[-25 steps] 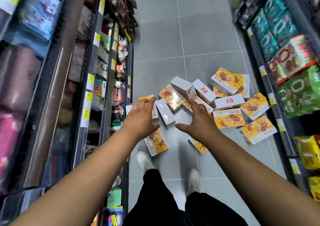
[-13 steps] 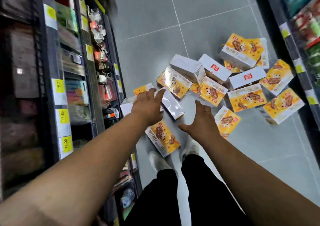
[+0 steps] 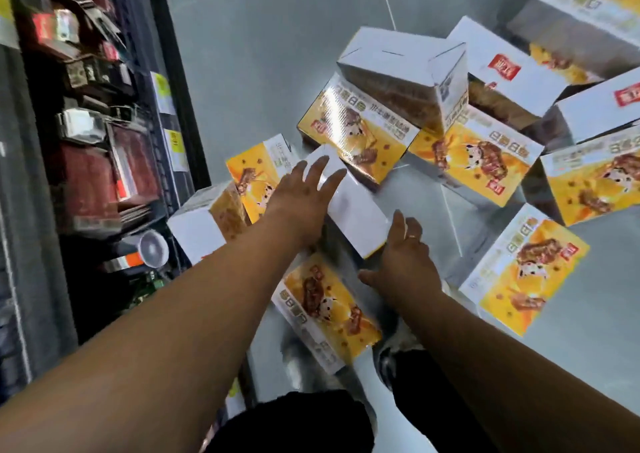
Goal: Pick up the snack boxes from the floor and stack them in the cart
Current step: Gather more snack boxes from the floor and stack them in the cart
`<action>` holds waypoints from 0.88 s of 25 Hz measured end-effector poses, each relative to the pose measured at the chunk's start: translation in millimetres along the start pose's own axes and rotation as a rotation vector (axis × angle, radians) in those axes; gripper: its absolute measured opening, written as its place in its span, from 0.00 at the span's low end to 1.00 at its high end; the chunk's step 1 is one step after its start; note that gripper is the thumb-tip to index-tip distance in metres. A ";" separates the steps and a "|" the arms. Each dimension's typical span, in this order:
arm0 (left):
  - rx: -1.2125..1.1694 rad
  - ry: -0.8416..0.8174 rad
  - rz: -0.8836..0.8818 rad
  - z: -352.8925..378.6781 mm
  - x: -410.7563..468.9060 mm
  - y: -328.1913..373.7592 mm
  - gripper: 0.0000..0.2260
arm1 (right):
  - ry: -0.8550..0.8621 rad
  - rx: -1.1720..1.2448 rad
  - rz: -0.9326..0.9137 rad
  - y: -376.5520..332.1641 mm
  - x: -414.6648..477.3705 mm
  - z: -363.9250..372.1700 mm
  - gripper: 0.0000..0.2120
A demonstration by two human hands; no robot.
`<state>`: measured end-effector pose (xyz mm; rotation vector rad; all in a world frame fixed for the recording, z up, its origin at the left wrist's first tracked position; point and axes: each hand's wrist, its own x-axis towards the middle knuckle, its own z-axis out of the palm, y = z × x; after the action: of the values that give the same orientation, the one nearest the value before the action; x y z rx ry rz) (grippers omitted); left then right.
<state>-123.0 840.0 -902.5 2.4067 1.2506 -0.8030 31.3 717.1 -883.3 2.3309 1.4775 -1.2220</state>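
Reaching down, both hands are holding nothing, fingers straight: the left hand (image 3: 301, 199) is touching the white box (image 3: 356, 220) lying on the floor (image 3: 263, 71), long axis running diagonally away, while the right hand (image 3: 405, 262) is hovering just beside its near end.

Noted grey tiled floor (image 3: 277, 54), glossy, crossed by pale grout lines. Saw dark stocked shelving (image 3: 175, 54) at left, yellow price tags (image 3: 173, 144) on edges.

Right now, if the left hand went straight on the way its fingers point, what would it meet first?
Probably the white-faced snack box: the left hand has straight fingers over its far end, though contact is unclear. Just beyond sits the glossy yellow box.
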 end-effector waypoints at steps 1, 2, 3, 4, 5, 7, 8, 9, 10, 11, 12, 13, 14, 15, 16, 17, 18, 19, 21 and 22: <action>0.051 0.012 0.004 13.9 19.1 -3.4 0.45 | 0.009 -0.009 -0.016 2.9 18.0 16.3 0.57; 0.103 0.009 0.016 23.9 36.6 -6.7 0.46 | 0.004 -0.025 -0.019 4.5 34.6 29.1 0.57; 0.138 -0.003 0.032 30.7 53.6 -9.7 0.47 | 0.006 -0.039 -0.010 8.2 51.3 40.3 0.58; 0.161 -0.029 0.048 35.0 68.3 -12.5 0.48 | 0.014 -0.043 0.006 11.9 65.7 49.8 0.59; 0.182 -0.057 0.060 36.8 78.1 -13.7 0.48 | 0.012 -0.037 0.029 14.3 77.1 57.4 0.60; 0.229 -0.061 0.071 38.9 95.7 -14.5 0.46 | 0.024 0.007 0.052 17.5 93.2 68.5 0.60; 0.251 -0.041 0.075 39.6 101.7 -15.0 0.43 | 0.032 0.023 0.051 19.2 96.9 71.4 0.59; 0.272 -0.015 0.081 40.5 105.2 -16.7 0.39 | 0.045 0.031 0.043 22.3 98.6 70.6 0.57; 0.282 0.006 0.080 39.1 105.8 -17.2 0.37 | 0.058 0.035 0.029 27.4 98.5 65.0 0.55; 0.278 0.021 0.077 35.2 103.3 -15.8 0.35 | 0.078 0.034 0.006 33.8 95.9 55.1 0.53; 0.264 0.030 0.074 29.5 98.6 -13.3 0.34 | 0.103 0.030 -0.023 40.4 90.6 42.6 0.52; 0.241 0.039 0.069 20.3 90.6 -10.1 0.34 | 0.125 0.018 -0.055 45.5 82.8 28.5 0.51; 0.223 0.044 0.065 10.7 81.1 -6.7 0.34 | 0.133 0.008 -0.078 48.5 73.3 15.3 0.50; 0.204 0.052 0.066 -1.7 71.1 -2.9 0.34 | 0.139 0.012 -0.087 49.5 62.3 1.1 0.49; 0.181 0.061 0.075 -19.0 58.4 1.6 0.34 | 0.145 0.024 -0.093 48.7 47.4 -16.2 0.49; 0.166 0.070 0.084 -39.4 42.8 5.8 0.34 | 0.151 0.036 -0.106 47.3 30.3 -34.6 0.48; 0.161 0.080 0.095 -62.7 26.3 9.6 0.35 | 0.160 0.048 -0.120 45.8 10.9 -55.3 0.48; 0.167 0.094 0.113 -87.9 8.7 13.1 0.36 | 0.166 0.058 -0.133 44.7 -9.5 -77.2 0.48; 0.171 0.116 0.155 -140.7 -31.4 19.7 0.38 | 0.173 0.068 -0.162 41.9 -53.0 -123.6 0.49; 0.177 0.128 0.171 -163.5 -51.4 21.5 0.39 | 0.171 0.061 -0.185 39.4 -73.8 -145.9 0.49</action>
<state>-74.3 877.4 -741.1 2.7014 1.0374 -0.7480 130.6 716.4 -747.5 2.4387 1.7702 -1.1468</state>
